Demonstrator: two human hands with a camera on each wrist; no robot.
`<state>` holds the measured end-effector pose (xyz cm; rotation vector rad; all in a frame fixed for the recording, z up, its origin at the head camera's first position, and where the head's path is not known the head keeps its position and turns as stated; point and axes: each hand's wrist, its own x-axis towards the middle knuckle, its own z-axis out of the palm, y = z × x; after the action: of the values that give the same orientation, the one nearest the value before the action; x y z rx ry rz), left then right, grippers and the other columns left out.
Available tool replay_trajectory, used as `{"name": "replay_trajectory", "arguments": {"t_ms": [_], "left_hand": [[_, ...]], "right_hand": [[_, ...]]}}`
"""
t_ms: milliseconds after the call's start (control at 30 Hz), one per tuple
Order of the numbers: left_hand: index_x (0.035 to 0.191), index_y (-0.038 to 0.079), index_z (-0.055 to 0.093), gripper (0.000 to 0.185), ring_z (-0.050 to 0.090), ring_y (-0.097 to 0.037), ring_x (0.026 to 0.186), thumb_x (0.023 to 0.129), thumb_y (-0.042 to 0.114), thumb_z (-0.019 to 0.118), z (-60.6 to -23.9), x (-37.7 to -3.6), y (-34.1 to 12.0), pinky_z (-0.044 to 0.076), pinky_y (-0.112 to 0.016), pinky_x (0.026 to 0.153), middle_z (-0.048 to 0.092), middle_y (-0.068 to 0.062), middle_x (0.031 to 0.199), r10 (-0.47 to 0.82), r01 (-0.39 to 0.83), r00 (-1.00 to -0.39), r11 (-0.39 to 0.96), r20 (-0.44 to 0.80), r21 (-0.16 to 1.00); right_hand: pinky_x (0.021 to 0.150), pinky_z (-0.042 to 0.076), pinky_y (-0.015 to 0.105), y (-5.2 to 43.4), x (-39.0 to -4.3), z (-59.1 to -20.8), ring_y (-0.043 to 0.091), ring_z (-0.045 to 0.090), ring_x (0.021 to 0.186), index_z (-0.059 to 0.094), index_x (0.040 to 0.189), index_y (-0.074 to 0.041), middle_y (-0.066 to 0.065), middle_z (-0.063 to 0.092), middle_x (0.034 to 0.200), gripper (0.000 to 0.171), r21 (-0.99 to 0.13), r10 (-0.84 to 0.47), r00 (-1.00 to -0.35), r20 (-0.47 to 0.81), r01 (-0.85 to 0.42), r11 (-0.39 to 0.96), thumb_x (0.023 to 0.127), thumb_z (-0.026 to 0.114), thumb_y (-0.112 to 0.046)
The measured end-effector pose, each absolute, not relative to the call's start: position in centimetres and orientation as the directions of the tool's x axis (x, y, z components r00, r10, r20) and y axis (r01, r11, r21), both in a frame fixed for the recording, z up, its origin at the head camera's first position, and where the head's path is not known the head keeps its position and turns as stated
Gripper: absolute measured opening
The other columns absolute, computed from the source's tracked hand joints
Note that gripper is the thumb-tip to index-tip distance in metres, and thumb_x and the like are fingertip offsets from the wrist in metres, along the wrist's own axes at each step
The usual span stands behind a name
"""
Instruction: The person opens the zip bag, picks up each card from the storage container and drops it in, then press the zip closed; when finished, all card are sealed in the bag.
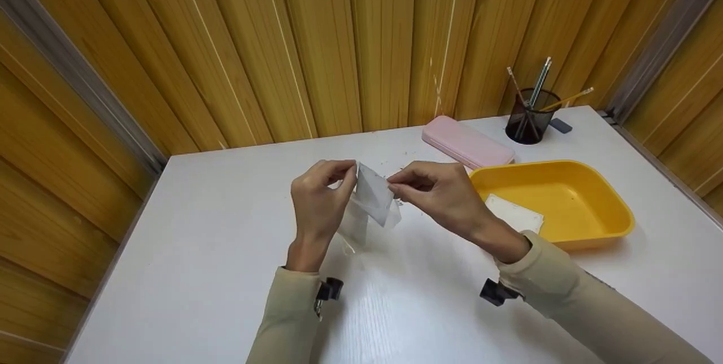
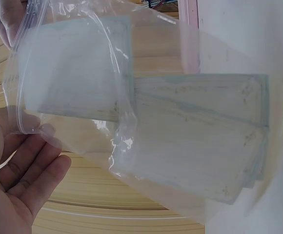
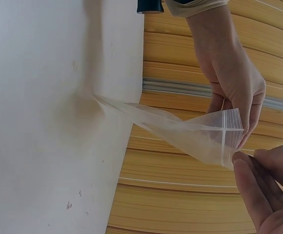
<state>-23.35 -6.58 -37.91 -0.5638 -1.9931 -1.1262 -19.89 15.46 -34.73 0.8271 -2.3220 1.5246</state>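
A clear zip-lock plastic bag [image 1: 357, 222] stands raised over the white table, its lower end at the tabletop. Inside, the left wrist view shows several thin, pale flat pieces with greenish edges [image 2: 195, 136]; one separate pale square [image 2: 78, 68] is nearer the zip end. What the pieces are made of I cannot tell. My left hand [image 1: 321, 200] pinches the bag's top edge on the left. On the right, my right hand [image 1: 446, 194] pinches the same zip edge between thumb and finger, close to a corner. Both hands appear at the zip strip [image 3: 224, 141] in the right wrist view.
Right of the hands, a yellow plastic tray [image 1: 587, 194] holds a white square piece [image 1: 514, 214]. Behind it are a pink case [image 1: 469, 141], a black mesh cup [image 1: 528, 121] with pencils, and a dark eraser-like block [image 1: 561, 125]. Wood-patterned panels [image 1: 316, 42] border the table.
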Motion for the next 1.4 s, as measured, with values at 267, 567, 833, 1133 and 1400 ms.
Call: {"name": "replay_trajectory", "arguments": {"t_ms": [267,567,833,1133,1400], "left_hand": [[0.097,0.001,0.082,0.006,0.075,-0.018,0.075,0.092,-0.001,0.079,-37.9,-23.2,-6.5,0.064,-0.032,0.068,0.079,-0.008,0.089,0.004,0.667,-0.625,0.522,0.781,0.531],[0.095,0.001,0.082,0.006,0.075,-0.019,0.074,0.091,-0.002,0.079,-37.9,-23.3,-6.5,0.064,-0.033,0.068,0.079,-0.008,0.089,0.013,0.678,-0.609,0.529,0.793,0.511],[0.095,0.0,0.082,0.006,0.074,-0.018,0.074,0.09,-0.003,0.079,-37.9,-23.4,-6.6,0.064,-0.032,0.068,0.078,-0.007,0.086,0.007,0.679,-0.598,0.536,0.801,0.502],[0.093,0.001,0.082,0.008,0.074,-0.017,0.075,0.089,-0.006,0.078,-38.0,-23.7,-6.7,0.064,-0.033,0.068,0.077,-0.007,0.084,-0.004,0.711,-0.564,0.507,0.826,0.488],[0.094,0.0,0.082,0.008,0.075,-0.018,0.076,0.09,-0.005,0.078,-38.0,-23.5,-6.6,0.064,-0.032,0.071,0.077,-0.007,0.085,-0.004,0.702,-0.579,0.505,0.815,0.502]], "right_hand": [[0.074,0.064,0.031,15.3,-20.1,-35.0,0.017,0.075,0.083,0.082,0.106,-0.003,0.004,0.079,0.099,0.012,-0.708,-0.372,-0.785,0.495,-0.612,0.351,0.094,0.079,0.0],[0.064,0.058,0.025,15.2,-20.8,-35.7,0.014,0.068,0.076,0.083,0.098,-0.003,0.002,0.073,0.087,0.013,-0.521,-0.453,-0.697,0.556,-0.717,0.463,0.087,0.084,0.004],[0.071,0.061,0.028,16.2,-21.2,-35.4,0.016,0.07,0.082,0.082,0.107,-0.003,0.003,0.074,0.095,0.019,-0.53,-0.501,-0.673,0.544,-0.739,0.416,0.09,0.083,0.003],[0.083,0.061,0.024,20.9,-21.4,-33.8,0.016,0.074,0.095,0.08,0.113,-0.007,0.001,0.077,0.109,0.023,-0.614,-0.38,-0.751,0.54,-0.66,0.433,0.092,0.082,0.001],[0.084,0.053,0.011,26.6,-21.6,-34.0,0.023,0.071,0.101,0.078,0.12,-0.005,0.009,0.076,0.114,0.025,-0.665,-0.226,-0.89,0.397,-0.448,0.597,0.096,0.081,-0.01]]}}
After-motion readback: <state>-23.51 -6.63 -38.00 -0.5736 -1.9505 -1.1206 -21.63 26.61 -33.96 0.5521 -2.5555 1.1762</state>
